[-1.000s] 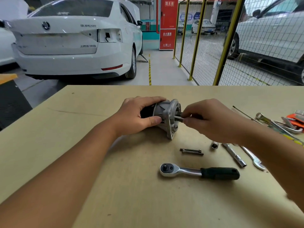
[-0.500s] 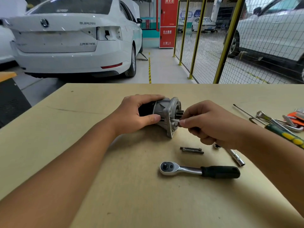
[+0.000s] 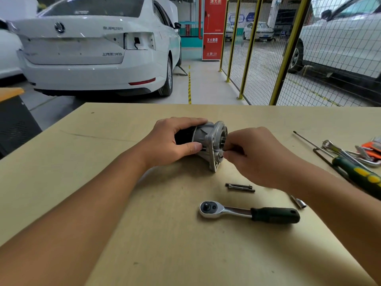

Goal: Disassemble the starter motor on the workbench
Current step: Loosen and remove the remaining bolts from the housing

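Observation:
The starter motor (image 3: 208, 139) lies on its side in the middle of the wooden workbench (image 3: 144, 234), its grey aluminium end housing facing right. My left hand (image 3: 171, 141) grips the dark body of the motor from the left, thumb against the housing. My right hand (image 3: 253, 155) is at the housing's flange, its fingertips pinching a thin metal bolt that sticks out of the lower part of the flange. Two long bolts (image 3: 240, 187) lie side by side on the bench just in front of the motor.
A ratchet wrench (image 3: 247, 212) with a dark handle lies in front. A socket extension (image 3: 299, 202) peeks from under my right forearm. A green-and-yellow screwdriver (image 3: 358, 174), spanners (image 3: 350, 153) and an orange tool (image 3: 373, 149) lie at the right. Beyond the bench stand a white car (image 3: 92, 48) and yellow mesh fence (image 3: 288, 52).
My right hand has moved from the centre of the housing's face down to the lower flange and now pinches a thin bolt there. The left hand keeps its grip on the motor.

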### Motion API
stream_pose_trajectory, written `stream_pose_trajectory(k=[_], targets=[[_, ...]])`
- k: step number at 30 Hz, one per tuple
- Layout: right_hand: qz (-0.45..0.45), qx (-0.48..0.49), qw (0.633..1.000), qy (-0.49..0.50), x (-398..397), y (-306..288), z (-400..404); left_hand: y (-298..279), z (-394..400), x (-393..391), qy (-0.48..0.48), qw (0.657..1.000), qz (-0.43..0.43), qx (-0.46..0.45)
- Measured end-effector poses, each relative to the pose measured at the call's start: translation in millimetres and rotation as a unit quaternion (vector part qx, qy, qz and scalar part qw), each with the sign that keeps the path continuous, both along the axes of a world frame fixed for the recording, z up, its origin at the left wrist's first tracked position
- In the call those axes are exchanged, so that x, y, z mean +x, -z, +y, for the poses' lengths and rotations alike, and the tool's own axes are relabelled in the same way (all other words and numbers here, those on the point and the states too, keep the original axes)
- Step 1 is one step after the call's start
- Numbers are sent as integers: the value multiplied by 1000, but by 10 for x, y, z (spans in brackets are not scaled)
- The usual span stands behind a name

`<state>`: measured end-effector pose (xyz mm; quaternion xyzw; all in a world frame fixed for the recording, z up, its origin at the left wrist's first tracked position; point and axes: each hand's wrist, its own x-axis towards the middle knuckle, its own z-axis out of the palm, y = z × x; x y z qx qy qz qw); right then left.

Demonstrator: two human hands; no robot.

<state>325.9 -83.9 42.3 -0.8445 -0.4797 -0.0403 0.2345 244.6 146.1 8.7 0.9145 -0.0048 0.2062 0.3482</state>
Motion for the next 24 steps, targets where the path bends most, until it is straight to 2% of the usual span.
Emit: stream_pose_trajectory(k=[4,6,8,10,12,17,19,21,23,24], targets=[[-168,-72,983,-26,-41,41,5,-40,-40,-11,2,1000,5,18],[-188,-81,978,-24,-37,70,3,-51,-126,-23,-4,995,-18,97],[-141,-31,989,-26,-42,123,-10,-22,-276,-38,-19,981,-66,184],[-31,64,997,-10,-50,151,-32,24,-421,-39,-11,966,-111,234],[61,121,990,26,-59,140,-35,56,-501,-24,14,952,-140,273],[215,145,964,53,-48,61,-25,32,-535,-23,33,943,-154,292],[216,151,962,67,-17,2,-85,31,-547,-29,31,947,-152,281],[138,139,974,117,33,-53,-201,34,-552,-34,29,951,-153,266],[90,93,975,179,81,-105,-324,42,-554,-37,28,955,-155,252],[107,64,971,202,102,-134,-364,46,-555,-38,27,956,-157,247]])
